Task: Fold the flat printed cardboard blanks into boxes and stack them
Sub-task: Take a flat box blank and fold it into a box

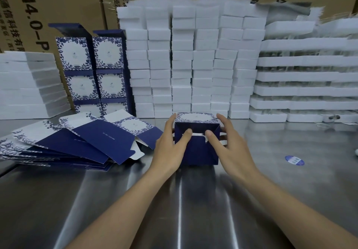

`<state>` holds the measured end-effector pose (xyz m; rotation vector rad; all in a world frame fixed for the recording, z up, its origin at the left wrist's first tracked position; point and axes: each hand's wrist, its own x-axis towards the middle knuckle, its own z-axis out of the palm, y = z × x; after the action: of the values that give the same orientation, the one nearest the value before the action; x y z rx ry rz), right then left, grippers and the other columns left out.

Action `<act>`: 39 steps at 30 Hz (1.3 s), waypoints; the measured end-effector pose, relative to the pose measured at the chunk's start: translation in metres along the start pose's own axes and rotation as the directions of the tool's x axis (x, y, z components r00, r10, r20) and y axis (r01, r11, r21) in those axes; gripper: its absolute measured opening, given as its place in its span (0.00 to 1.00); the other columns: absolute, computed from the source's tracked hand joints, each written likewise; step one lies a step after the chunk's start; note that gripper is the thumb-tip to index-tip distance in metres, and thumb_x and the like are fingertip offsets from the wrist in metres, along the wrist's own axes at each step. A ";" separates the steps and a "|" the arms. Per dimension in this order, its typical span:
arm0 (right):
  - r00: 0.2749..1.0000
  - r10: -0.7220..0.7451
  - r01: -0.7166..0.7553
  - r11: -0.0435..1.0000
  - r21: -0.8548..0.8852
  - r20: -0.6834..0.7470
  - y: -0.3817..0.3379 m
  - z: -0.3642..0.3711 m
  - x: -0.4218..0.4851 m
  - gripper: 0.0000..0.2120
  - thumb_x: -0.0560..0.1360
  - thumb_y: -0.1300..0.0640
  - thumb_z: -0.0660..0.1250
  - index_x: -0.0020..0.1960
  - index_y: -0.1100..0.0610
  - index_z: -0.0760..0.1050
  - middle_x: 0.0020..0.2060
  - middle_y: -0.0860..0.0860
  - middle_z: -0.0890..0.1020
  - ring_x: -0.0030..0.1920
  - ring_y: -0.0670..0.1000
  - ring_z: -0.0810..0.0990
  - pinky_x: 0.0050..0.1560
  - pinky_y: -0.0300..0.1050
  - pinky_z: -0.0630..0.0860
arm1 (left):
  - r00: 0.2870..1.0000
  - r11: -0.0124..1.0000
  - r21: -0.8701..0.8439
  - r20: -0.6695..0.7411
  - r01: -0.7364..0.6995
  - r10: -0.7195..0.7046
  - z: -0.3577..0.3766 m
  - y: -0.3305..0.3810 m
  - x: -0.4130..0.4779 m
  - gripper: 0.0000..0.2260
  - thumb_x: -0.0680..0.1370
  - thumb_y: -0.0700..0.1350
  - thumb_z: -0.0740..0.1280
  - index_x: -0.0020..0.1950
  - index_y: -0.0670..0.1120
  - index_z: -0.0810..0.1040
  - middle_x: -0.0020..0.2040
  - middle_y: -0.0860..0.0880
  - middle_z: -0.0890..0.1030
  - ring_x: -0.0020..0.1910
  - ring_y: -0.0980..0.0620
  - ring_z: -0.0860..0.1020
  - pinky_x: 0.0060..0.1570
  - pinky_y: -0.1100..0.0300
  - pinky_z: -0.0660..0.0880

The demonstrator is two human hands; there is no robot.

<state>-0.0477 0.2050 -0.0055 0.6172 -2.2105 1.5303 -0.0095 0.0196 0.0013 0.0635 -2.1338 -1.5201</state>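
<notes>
Navy cardboard, printed with a white and blue leaf pattern, forms the half-folded box (196, 138) that is held upright on the steel desk (290, 171), in front of the wall of white foam blocks (193, 61). The box is clasped from both sides. The left hand (170, 148) is laid against its left side with the fingers (170, 121) spread along the far edge and the thumb pressed on the near flap at the top. The right hand (228, 148) is set against the right side, its fingers reaching over the far top corner and its thumb pressed on the same flap. Both hands are partly open, curved round the box rather than closed.

A white slit is seen between the two thumbs; whether the flap is fully tucked cannot be told. The box's lower sides are hidden behind the palms.

Left of the box, a fanned pile of flat blanks (77, 142) lies on the desk, its far-left end cut off by the frame. Behind that pile, finished boxes (93, 70) are stacked in two columns against brown cartons (58, 0). A round blue sticker (294, 160) lies on the desk to the right of the box; its print is too small to read.
</notes>
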 end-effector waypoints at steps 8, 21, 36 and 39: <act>0.998 -0.065 0.064 0.996 0.061 0.011 -0.003 0.002 -0.002 0.30 0.79 0.42 0.69 0.79 0.34 0.63 0.68 0.32 0.74 0.68 0.37 0.74 0.61 0.42 0.79 | 0.998 0.968 -0.251 0.054 -0.022 0.037 0.000 0.011 -0.001 0.29 0.75 0.51 0.71 0.77 0.56 0.73 0.65 0.56 0.82 0.58 0.66 0.80 0.53 0.67 0.80; 0.999 -0.012 0.021 0.974 0.224 -0.041 -0.010 0.006 -0.004 0.33 0.82 0.52 0.71 0.80 0.36 0.61 0.70 0.34 0.75 0.67 0.34 0.74 0.55 0.26 0.74 | 0.996 0.962 -0.260 -0.062 -0.080 0.066 0.001 0.014 -0.003 0.30 0.78 0.43 0.77 0.76 0.60 0.72 0.64 0.56 0.82 0.64 0.57 0.80 0.57 0.62 0.80; 0.991 0.085 -0.050 0.949 0.312 -0.099 -0.011 0.004 -0.001 0.26 0.82 0.47 0.70 0.77 0.38 0.67 0.69 0.42 0.76 0.65 0.42 0.79 0.66 0.56 0.80 | 0.999 0.905 -0.424 -0.041 -0.007 -0.011 0.002 0.018 -0.001 0.25 0.82 0.44 0.72 0.77 0.59 0.72 0.69 0.53 0.80 0.69 0.51 0.78 0.55 0.45 0.85; 0.990 0.087 -0.052 0.954 0.295 -0.107 -0.011 0.005 -0.001 0.28 0.81 0.48 0.72 0.78 0.39 0.67 0.69 0.42 0.76 0.63 0.38 0.79 0.63 0.50 0.81 | 0.998 0.904 -0.427 -0.061 -0.002 -0.027 0.002 0.016 0.000 0.27 0.81 0.43 0.74 0.77 0.60 0.71 0.69 0.53 0.79 0.70 0.50 0.77 0.56 0.43 0.84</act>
<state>-0.0409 0.1972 0.0005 0.5210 -1.9531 1.8984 -0.0062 0.0277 0.0145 -0.0275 -1.7066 -1.9310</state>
